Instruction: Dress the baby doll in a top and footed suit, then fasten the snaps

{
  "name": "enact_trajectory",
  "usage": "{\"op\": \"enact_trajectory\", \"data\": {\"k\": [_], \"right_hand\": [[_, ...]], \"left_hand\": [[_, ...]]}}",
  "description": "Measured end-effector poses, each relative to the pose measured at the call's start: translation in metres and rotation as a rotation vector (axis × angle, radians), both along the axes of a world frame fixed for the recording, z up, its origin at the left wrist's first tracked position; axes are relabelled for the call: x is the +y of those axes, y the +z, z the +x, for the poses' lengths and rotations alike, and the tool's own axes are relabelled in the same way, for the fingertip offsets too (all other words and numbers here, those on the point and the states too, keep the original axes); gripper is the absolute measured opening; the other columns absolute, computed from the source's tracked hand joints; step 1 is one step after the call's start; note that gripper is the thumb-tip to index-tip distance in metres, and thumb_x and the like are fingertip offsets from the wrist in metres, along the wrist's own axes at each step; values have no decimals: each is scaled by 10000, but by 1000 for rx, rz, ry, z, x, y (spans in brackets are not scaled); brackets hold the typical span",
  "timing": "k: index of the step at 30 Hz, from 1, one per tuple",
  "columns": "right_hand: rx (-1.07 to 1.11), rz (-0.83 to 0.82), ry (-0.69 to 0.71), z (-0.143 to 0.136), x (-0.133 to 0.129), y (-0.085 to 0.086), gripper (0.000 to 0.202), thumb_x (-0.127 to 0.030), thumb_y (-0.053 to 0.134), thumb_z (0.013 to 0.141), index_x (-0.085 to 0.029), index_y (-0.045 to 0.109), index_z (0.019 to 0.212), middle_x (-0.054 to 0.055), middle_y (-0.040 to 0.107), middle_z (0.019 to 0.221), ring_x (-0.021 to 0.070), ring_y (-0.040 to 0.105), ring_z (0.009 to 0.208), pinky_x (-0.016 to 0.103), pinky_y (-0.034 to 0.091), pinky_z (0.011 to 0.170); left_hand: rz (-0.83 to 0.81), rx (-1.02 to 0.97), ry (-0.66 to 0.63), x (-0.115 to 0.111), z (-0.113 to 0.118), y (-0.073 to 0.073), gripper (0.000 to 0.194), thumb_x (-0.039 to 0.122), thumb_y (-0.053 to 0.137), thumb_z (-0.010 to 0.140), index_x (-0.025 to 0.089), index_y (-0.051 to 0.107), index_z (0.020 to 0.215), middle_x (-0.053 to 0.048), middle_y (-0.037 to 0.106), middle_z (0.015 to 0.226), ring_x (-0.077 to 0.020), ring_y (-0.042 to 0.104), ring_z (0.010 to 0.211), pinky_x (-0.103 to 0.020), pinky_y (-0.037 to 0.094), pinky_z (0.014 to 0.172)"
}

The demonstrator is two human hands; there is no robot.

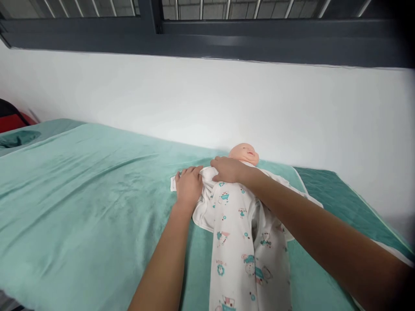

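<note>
White garment (pixel 231 224) under each hand (pixel 189 183).

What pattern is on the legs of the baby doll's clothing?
Small teal and pink cartoon figures on white trousers, seen best in the head view.

Head camera: worn on the person's head, looking forward and down.
Forearms: the bare left forearm (pixel 165 263) and bare right forearm (pixel 311 229) come nearest.
Doll: the pink-skinned baby doll (pixel 244 153) lies farther out, right of centre.
Wall: the smooth white wall (pixel 145 99) faces the lens beyond.
</note>
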State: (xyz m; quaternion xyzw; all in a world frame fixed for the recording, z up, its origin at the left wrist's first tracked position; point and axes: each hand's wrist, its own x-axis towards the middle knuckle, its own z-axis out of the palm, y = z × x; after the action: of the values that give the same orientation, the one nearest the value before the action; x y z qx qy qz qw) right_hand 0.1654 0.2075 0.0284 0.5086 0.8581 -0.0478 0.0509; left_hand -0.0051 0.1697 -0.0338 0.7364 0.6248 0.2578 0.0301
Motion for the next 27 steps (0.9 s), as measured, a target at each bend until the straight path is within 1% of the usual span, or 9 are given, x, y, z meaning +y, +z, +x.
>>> {"op": "enact_trajectory", "data": {"k": [4,7,10,13,16,18,21,23,27], "right_hand": [[-24,-72,17,-15,5,3,305,-473,568,881,-222,639,1039,84,710,1004,254,665,844,312,428,617],[-16,-69,17,-13,3,7,288,-445,545,910,-244,648,1089,69,723,1029,256,672,890,309,428,640],[33,-23,22,2,-1,15,315,-411,562,914,-287,633,1194,55,716,1077,254,668,940,314,440,706],[93,9,31,22,-5,26,331,-401,580,906,-320,645,1220,44,711,1068,247,659,936,325,447,772],[99,50,22,38,-11,38,331,-412,558,916,-318,660,1217,44,704,1050,245,647,929,333,444,795],[78,87,-2,46,-14,45,321,-423,559,913,-324,671,1198,38,703,1026,246,641,921,333,439,790],[51,143,-41,51,-19,52,290,-429,566,907,-334,693,1150,33,700,983,256,633,924,339,426,793],[61,151,-41,50,-22,54,286,-421,555,914,-328,693,1147,38,696,992,257,628,938,344,421,811],[156,81,-2,40,-20,45,311,-411,513,940,-318,658,1199,44,684,1083,235,632,958,337,429,845]], "left_hand": [[-16,19,-5,-1,2,0,431,216,353,962,297,607,1301,-44,666,1263,-255,556,1196,-506,299,1113],[-9,3,-19,-2,1,1,439,218,350,965,318,599,1312,-32,659,1271,-249,558,1193,-494,311,1110],[-16,-38,-23,-3,-2,3,465,215,364,961,350,568,1356,-19,645,1290,-229,572,1173,-400,401,1029],[-31,-80,-19,-2,-4,3,480,205,362,959,363,562,1366,-14,648,1273,-208,606,1109,-325,462,889],[-39,-107,-18,-2,-7,1,484,185,352,952,367,587,1335,-2,656,1250,-192,633,1055,-297,471,795],[-42,-122,2,-2,-9,0,500,163,348,937,364,595,1322,0,660,1241,-197,644,1050,-303,472,773],[-79,-115,50,-3,-10,-2,545,120,363,893,341,576,1343,-23,673,1215,-227,655,1044,-334,478,800],[-99,-114,82,-2,-10,-1,580,95,376,867,307,535,1383,-50,669,1233,-246,647,1070,-353,481,841],[-49,-125,165,0,-7,2,586,118,445,847,185,434,1429,-118,605,1330,-292,553,1223,-402,477,944]]}}
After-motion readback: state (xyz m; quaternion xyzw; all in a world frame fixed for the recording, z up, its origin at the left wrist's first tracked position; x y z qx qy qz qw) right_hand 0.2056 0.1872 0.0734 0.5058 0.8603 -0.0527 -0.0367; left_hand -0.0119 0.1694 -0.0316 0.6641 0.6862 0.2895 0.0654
